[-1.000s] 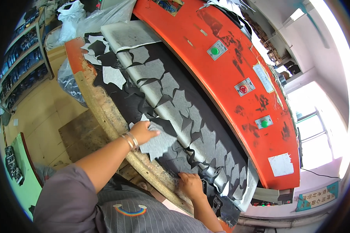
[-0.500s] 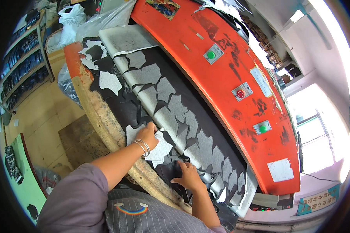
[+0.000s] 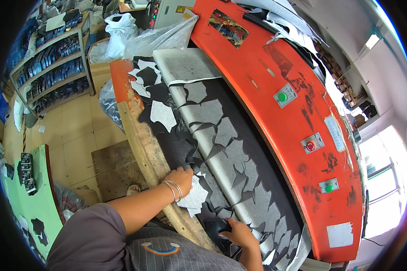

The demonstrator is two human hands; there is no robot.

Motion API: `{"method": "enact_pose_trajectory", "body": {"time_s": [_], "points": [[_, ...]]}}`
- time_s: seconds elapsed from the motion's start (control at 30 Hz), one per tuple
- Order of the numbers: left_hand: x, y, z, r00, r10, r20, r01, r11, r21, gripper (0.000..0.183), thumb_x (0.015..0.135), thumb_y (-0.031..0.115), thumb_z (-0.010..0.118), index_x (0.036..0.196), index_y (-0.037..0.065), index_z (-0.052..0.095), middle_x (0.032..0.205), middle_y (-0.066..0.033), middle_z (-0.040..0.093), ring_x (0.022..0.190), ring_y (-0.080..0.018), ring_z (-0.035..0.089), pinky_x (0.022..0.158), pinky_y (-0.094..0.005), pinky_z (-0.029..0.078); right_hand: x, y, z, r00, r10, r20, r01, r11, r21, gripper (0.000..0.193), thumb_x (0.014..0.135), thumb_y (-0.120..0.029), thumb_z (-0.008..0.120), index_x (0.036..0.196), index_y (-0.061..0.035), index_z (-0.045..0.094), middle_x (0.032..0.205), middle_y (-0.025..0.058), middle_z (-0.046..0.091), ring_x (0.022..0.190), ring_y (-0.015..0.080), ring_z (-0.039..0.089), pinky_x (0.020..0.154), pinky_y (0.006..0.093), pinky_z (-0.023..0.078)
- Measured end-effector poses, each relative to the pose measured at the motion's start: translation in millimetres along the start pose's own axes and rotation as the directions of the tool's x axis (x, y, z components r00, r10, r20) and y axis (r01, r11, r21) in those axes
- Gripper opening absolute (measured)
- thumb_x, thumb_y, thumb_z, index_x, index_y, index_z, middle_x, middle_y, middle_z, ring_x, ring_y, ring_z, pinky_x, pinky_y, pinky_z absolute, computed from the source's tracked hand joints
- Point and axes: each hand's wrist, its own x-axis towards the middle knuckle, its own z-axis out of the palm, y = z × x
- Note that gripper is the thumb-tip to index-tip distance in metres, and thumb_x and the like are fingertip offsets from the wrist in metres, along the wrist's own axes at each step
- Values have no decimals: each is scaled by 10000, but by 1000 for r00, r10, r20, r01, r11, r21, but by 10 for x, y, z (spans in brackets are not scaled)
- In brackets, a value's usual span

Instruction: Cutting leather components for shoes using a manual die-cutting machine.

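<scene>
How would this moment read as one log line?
left hand: on pale cut material | right hand: at dark material | nearby: grey cut pieces, red panel

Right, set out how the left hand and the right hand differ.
Wrist: the left hand has silvery bangles behind it; none show by the right hand.
Place: the left hand is at a pale grey cut piece; the right hand is at a black piece.
Pose: the left hand's fingers are bunched; the right hand's thumb stands apart.
Shared: both are ungloved.
</scene>
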Motion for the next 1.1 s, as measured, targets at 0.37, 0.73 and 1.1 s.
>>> {"method": "enact_pose_trajectory", "body": {"time_s": [0.37,0.73,1.1], "points": [[137,-942,-567,883,448,138,-350,826,-442,306,800,198,677,1001,20,530,904,-178,614,884,-379,602,762,-441,475,1614,-1587,-491,993,16,-115,87,558,825,288,904,-199,636,1112,-7,585,949,-19,618,839,84,532,741,246,435],[2227,-2996,-3059,996,74,-44,-86,804,-588,491,744,124,738,1184,29,542,1056,-126,645,940,-202,615,812,-346,495,2071,-2778,-1225,958,228,-174,-164,933,319,414,812,-366,695,978,10,649,946,163,666,848,279,629,734,381,473],[3257,-3148,-3511,991,-94,-98,115,965,237,889,573,595,771,1174,-17,535,1222,-233,509,1230,-373,434,1011,-409,382,3512,-3605,-1016,910,-78,-408,71,997,-31,730,669,-439,786,1228,-36,545,1326,244,440,1258,398,397,1019,473,352]]}}
